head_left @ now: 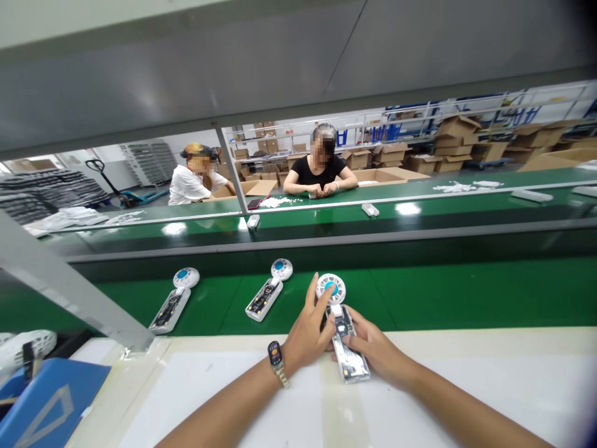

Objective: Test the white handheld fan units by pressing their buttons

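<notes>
A white handheld fan (352, 361) with a round, blue-centred head is held over the front edge of the bench. Its handle lies open, showing a circuit board inside. My left hand (308, 333) grips it from the left, with fingers reaching up against the fan head and the thumb near the neck. On the other side my right hand (373, 348) is closed around the handle, thumb on its face. To the left, two similar fans, a nearer one (265, 300) and a farther one (171, 308), lie on the green conveyor belt (433, 292).
A white worktable (224, 398) runs along the front. At lower left stands a blue bin (56, 398) beside a slanted metal post (79, 286). Beyond a rail, a second belt (308, 224) carries white casings. Two people sit behind it. A grey shelf (280, 62) hangs overhead.
</notes>
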`<state>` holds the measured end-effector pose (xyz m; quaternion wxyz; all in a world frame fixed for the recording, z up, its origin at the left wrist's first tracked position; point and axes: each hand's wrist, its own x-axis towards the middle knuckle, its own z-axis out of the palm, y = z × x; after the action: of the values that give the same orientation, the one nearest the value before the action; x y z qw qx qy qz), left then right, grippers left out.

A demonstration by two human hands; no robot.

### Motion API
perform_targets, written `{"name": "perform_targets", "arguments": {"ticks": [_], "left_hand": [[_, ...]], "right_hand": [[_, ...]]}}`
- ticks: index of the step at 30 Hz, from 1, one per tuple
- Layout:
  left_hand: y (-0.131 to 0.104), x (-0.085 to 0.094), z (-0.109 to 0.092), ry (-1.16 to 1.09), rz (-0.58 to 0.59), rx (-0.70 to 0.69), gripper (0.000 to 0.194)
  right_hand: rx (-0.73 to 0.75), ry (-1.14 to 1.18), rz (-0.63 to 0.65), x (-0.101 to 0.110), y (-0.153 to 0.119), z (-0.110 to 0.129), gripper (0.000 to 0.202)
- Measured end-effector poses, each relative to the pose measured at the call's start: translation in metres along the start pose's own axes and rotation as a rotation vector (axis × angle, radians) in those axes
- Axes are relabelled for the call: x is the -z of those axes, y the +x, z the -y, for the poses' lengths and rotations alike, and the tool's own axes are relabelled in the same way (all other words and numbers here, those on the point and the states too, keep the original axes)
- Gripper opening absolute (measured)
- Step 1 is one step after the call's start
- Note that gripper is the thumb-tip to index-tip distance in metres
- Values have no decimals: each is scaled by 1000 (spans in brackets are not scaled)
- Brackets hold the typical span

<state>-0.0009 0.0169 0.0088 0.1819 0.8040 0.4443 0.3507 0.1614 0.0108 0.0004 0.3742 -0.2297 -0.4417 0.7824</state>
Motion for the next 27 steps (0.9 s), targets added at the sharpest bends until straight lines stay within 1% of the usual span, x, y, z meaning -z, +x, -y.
{"name": "perform_targets", "arguments": {"ticks": [4,9,16,25,27], "left_hand": [[0,0,1,-9,2,33,50],[1,0,1,-17,7,18,50],[2,-1,3,-14,22,44,49],[1,-1,0,-5,8,36,48],[2,0,0,-8,-24,22,48]], "right_hand": [[-14,13,45,3,-1,0,58],[1,-15,44,7,0,-2,63],[-3,11,51,5,1,1,62],[-19,26,45,12,1,-7,63],[-12,28,42,13,1,-9,64]]}}
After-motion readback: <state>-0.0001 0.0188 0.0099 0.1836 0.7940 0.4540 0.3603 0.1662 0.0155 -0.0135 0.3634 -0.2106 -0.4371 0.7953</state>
